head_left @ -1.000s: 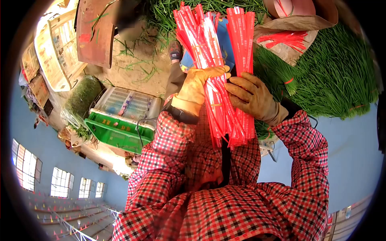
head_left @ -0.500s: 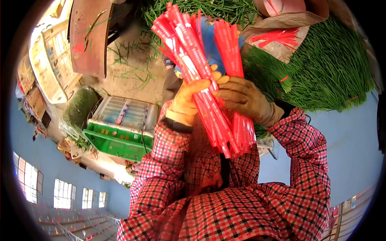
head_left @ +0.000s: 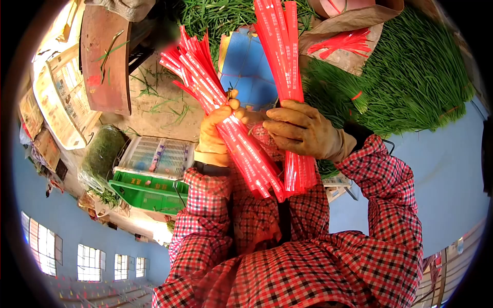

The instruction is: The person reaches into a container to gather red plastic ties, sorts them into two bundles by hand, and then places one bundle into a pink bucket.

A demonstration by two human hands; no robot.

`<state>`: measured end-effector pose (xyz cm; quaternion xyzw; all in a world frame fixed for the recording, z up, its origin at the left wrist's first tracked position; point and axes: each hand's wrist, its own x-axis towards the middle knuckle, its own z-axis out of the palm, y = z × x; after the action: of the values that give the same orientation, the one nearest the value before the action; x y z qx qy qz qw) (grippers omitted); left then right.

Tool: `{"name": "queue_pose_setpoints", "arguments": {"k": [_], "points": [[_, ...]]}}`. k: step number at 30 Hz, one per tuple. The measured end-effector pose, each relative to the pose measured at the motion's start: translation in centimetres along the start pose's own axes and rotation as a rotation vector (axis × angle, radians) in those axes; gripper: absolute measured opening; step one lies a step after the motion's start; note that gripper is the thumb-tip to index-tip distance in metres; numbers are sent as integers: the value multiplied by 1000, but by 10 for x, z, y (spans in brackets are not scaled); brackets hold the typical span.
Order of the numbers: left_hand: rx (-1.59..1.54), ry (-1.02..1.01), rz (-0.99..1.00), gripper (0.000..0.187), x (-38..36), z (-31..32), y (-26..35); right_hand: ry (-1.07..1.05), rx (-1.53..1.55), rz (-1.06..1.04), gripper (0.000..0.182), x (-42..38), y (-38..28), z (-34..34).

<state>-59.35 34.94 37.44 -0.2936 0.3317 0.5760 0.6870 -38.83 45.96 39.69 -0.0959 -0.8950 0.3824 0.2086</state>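
My left hand [head_left: 214, 132], in a yellowish work glove, is closed round a bundle of red printed strips [head_left: 246, 151] that slants from upper left to lower right. My gloved right hand [head_left: 308, 128] grips a second bundle of red strips [head_left: 285, 56], held nearly upright. The two bundles are apart at the top and come close together at their lower ends. Behind them lies a blue pad [head_left: 249, 72]. More loose red strips [head_left: 344, 43] rest on a brown sack [head_left: 354, 64] near my right hand.
A big heap of long green stalks [head_left: 421, 87] lies at right, with a red-banded bunch [head_left: 339, 84] beside it. Cut stalks [head_left: 226, 15] cover the top. At left stand a green crate [head_left: 149, 195], a white crate [head_left: 154, 149] and a brown board [head_left: 105, 61].
My hands have moved apart. The left bundle has shifted left and lower, while the right bundle has separated from it and risen. The blue pad shows more between them.
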Motion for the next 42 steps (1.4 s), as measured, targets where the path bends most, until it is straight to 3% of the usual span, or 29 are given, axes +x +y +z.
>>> {"name": "queue_pose_setpoints", "arguments": {"k": [9,12,15,22,24,30,32,35,40,42], "points": [[-58,-142,-71,39,-2,1,-4,97,18,6,26,13,-8,7],[-62,-231,-105,33,-1,15,-13,64,163,3,26,19,-18,-2],[-55,-210,-84,32,1,7,-17,68,222,27,24,21,-27,-2],[-162,-381,45,30,11,25,-18,41,391,-10,29,25,-38,2],[-45,-420,85,28,13,26,-6,48,459,-26,29,25,-32,0],[-37,-408,127,29,18,27,1,33,406,-54,19,28,-35,0],[-27,-530,164,25,22,24,2,25,367,-84,15,30,-35,2],[21,-423,74,25,25,34,7,31,337,-141,11,28,-21,-7],[16,-432,-15,21,16,42,7,42,257,-188,12,30,-29,1],[121,-309,16,19,7,36,15,78,182,-175,15,37,-37,10]]}}
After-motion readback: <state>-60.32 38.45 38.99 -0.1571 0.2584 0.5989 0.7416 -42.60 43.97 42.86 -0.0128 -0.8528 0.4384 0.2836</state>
